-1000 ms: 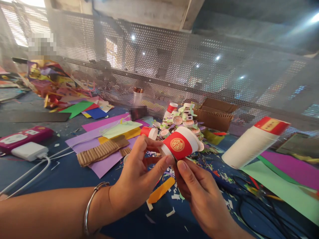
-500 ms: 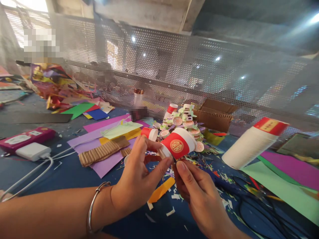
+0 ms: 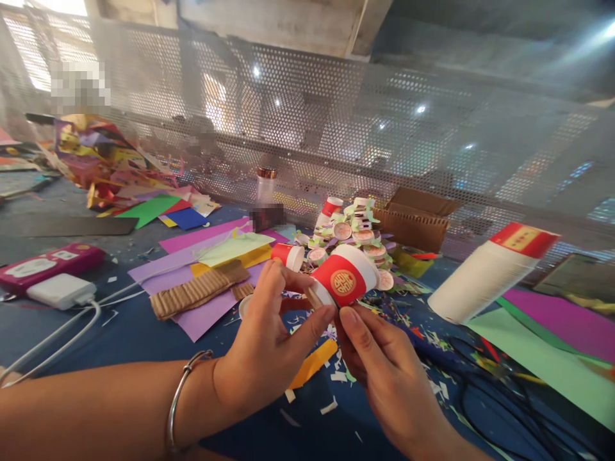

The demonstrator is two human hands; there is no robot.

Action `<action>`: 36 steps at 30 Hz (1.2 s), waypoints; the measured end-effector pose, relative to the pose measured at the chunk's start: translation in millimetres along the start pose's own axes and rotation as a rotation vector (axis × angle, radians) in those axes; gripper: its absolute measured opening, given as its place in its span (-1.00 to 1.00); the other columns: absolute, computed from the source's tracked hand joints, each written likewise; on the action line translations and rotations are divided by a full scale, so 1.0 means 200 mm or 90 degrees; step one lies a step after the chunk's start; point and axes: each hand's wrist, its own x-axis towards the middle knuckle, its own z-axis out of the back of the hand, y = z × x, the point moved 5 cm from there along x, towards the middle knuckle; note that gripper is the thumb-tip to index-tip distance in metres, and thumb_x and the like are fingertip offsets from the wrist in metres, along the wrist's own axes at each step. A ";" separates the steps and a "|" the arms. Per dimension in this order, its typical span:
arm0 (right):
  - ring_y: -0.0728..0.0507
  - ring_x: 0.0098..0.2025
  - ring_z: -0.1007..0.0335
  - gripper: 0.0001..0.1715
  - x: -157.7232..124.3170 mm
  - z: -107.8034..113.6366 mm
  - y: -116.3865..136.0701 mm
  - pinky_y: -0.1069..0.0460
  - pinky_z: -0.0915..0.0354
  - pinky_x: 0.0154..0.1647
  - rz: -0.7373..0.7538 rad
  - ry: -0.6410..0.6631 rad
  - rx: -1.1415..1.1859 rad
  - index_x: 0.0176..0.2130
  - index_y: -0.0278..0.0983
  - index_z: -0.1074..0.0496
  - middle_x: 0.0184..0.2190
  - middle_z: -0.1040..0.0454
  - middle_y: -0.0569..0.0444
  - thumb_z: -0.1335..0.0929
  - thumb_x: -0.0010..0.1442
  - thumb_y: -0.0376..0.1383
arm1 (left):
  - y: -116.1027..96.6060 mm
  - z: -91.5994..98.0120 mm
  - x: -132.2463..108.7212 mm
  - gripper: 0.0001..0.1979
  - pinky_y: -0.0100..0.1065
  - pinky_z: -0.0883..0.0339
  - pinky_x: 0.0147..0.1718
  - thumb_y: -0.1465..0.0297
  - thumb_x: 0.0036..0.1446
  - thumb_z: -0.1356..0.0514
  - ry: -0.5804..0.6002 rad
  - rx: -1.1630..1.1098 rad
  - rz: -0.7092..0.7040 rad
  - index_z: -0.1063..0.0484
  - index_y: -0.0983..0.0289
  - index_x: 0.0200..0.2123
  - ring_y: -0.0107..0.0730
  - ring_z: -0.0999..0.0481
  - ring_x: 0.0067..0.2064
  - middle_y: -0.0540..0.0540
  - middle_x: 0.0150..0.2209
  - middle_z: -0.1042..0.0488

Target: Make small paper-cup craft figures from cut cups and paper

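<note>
My left hand [image 3: 276,336] pinches the base end of a red and white paper cup [image 3: 342,282] between thumb and fingers. The cup lies tilted on its side, its gold round emblem facing me and its wide rim pointing right. Right below the cup, my right hand [image 3: 384,362] is closed, thumb against fingers. A small dark tip shows at its fingertips against the cup, but what it grips is hidden. Behind my left fingers lies another red and white paper cup [image 3: 288,256]. Beyond that is a pile of cut cup pieces [image 3: 362,235] with printed round ends.
A tall stack of paper cups [image 3: 480,278] leans at the right by green paper [image 3: 542,358] and black cables [image 3: 485,403]. Corrugated cardboard [image 3: 199,291] rests on purple paper [image 3: 196,323] at left. Paper scraps [image 3: 339,376] litter the blue table. A perforated screen [image 3: 307,109] stands behind.
The cup has shifted and turned very slightly in my fingers. Both hands keep nearly the same place and grip.
</note>
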 end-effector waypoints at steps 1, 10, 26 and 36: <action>0.05 -0.57 0.08 -0.48 0.00 0.00 0.00 0.09 0.10 -0.60 -0.002 0.001 0.003 -0.45 -0.24 -0.31 -0.59 -0.09 0.25 -0.37 0.35 0.05 | 0.00 0.00 0.00 -0.80 -0.26 -0.59 -0.14 0.40 0.26 -0.30 0.003 0.012 -0.010 -0.34 0.17 -0.11 -0.39 -0.51 -0.13 0.03 -0.15 -0.38; 0.04 -0.56 0.07 -0.47 0.00 0.00 0.03 0.09 0.08 -0.60 0.024 0.006 -0.028 -0.46 -0.24 -0.32 -0.58 -0.11 0.23 -0.35 0.37 0.06 | -0.03 0.00 0.00 -0.76 -0.24 -0.55 -0.10 0.45 0.25 -0.29 0.026 0.064 -0.082 -0.33 0.16 -0.07 -0.32 -0.45 -0.03 0.07 -0.11 -0.36; -0.01 -0.49 0.04 -0.50 0.00 0.00 0.02 0.05 0.05 -0.53 0.008 -0.004 -0.003 -0.43 -0.24 -0.34 -0.51 -0.12 0.20 -0.37 0.34 0.07 | 0.08 -0.03 0.04 -0.70 -0.45 -0.40 -0.31 0.33 0.19 -0.37 0.072 -0.264 0.218 -0.27 0.22 -0.21 -0.46 -0.46 -0.19 0.02 -0.21 -0.42; -0.02 -0.49 0.03 -0.50 0.00 0.00 -0.01 0.04 0.04 -0.51 0.008 -0.006 -0.015 -0.45 -0.22 -0.30 -0.53 -0.12 0.20 -0.35 0.36 0.04 | 0.06 -0.02 0.03 -0.74 -0.41 -0.47 -0.30 0.34 0.22 -0.33 0.048 -0.170 0.136 -0.26 0.21 -0.22 -0.45 -0.48 -0.23 0.03 -0.24 -0.42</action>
